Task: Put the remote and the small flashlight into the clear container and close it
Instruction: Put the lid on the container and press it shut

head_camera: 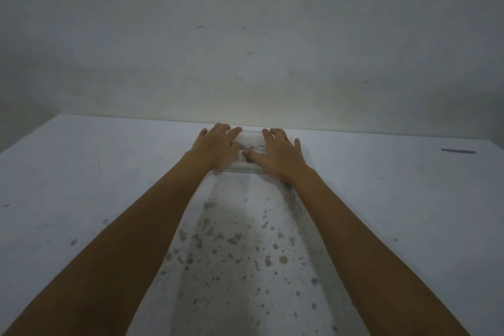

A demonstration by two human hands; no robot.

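Observation:
A clear container point(252, 138) lies on the far part of a pale speckled table, close to the wall. My left hand point(218, 146) rests flat on its left half, fingers spread over the lid. Over the right half my right hand point(279, 157) presses down the same way. Between the two hands, small items point(249, 148) show through the clear plastic; I cannot tell them apart. Most of the container is hidden under my palms.
The table point(109, 172) stretches wide to both sides and toward me, with dark specks in the middle. A thin dark strip point(458, 151) lies at the far right edge. A bare wall point(245, 49) rises right behind the container.

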